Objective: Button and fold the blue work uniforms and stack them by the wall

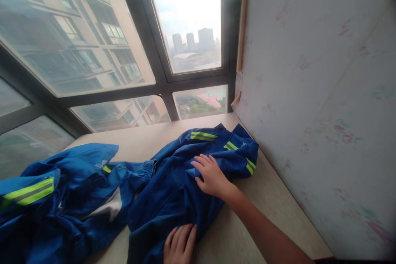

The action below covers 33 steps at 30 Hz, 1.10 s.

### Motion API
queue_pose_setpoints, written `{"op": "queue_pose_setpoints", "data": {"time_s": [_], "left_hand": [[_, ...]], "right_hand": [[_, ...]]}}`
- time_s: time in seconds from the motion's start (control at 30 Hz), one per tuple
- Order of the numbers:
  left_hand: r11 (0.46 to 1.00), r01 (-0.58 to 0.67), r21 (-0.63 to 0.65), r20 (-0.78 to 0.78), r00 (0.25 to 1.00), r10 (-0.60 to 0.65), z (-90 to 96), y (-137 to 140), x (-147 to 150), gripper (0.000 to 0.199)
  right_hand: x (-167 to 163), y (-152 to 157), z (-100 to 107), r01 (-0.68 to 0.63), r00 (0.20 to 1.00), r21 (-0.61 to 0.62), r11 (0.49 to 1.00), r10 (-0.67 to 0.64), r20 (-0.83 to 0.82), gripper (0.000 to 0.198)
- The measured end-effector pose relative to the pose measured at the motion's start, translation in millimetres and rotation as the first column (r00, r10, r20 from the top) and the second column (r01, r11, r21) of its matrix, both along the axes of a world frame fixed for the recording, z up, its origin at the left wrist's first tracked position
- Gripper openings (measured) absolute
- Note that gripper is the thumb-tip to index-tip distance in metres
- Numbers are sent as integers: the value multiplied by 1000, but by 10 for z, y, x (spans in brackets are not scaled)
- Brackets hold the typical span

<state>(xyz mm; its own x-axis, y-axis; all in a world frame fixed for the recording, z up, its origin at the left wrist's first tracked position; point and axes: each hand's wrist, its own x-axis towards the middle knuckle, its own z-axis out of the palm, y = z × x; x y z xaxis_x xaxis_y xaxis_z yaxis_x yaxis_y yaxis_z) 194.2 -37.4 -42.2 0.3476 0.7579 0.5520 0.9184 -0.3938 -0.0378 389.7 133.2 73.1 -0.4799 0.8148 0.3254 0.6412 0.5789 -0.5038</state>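
Observation:
A dark blue work jacket (173, 189) with yellow-green and grey reflective stripes lies spread on the pale sill. My right hand (212, 175) rests on its upper part, fingers stretched out and thumb apart. Lower down, at the bottom edge of the view, my left hand (180, 244) lies on the cloth with its fingers extended; its thumb and palm are hidden. To the left is a second blue jacket (83, 198), crumpled, with similar stripes and a white patch showing. Its elastic cuff touches the first jacket.
The pale window sill (145, 142) runs beneath both jackets. Grey window frames (163, 86) rise behind it, with buildings outside. A flower-patterned wall (309, 111) bounds the sill on the right, its paper peeling near the frame.

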Motion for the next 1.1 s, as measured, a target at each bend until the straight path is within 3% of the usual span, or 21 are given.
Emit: {"op": "queue_pose_setpoints", "data": {"time_s": [0.1,0.2,0.33,0.43,0.57,0.73,0.8,0.87,0.97,1.1], "left_hand": [[998,-22,-60,-25,999,20,107,107,-175,46],[993,-94,-78,-30,995,92,213,318,-400,40],[983,-170,-70,-27,985,169,273,676,-585,32],[971,-229,-73,-35,973,227,293,895,-579,31],[947,-265,-181,-31,964,264,392,980,-480,38],[897,-88,-434,81,987,136,744,948,-601,54],[916,-125,-381,132,973,188,924,1015,-756,48],[923,-282,-263,111,941,320,1080,1137,-929,43],[833,-517,-199,-46,854,519,1224,1347,-1143,42],[685,-617,-386,-271,786,555,1280,1493,-1254,44]], "right_hand": [[17,-72,-198,8,985,-44,999,0,172,34],[136,-258,-424,80,986,-50,996,-72,149,16],[292,-695,-820,134,991,-82,988,-135,-11,41],[340,-1039,-1063,158,986,-97,983,-163,-43,61],[371,-1272,-1107,192,979,-103,976,-198,-55,56],[466,-1274,-1060,136,990,-94,986,-138,-17,42],[496,-1262,-1103,117,993,-67,991,-118,-19,39],[507,-1256,-1158,111,993,-31,993,-112,-27,37],[499,-1252,-1212,116,993,18,993,-115,-37,37],[484,-1248,-1217,131,991,52,990,-128,-48,39]]}}
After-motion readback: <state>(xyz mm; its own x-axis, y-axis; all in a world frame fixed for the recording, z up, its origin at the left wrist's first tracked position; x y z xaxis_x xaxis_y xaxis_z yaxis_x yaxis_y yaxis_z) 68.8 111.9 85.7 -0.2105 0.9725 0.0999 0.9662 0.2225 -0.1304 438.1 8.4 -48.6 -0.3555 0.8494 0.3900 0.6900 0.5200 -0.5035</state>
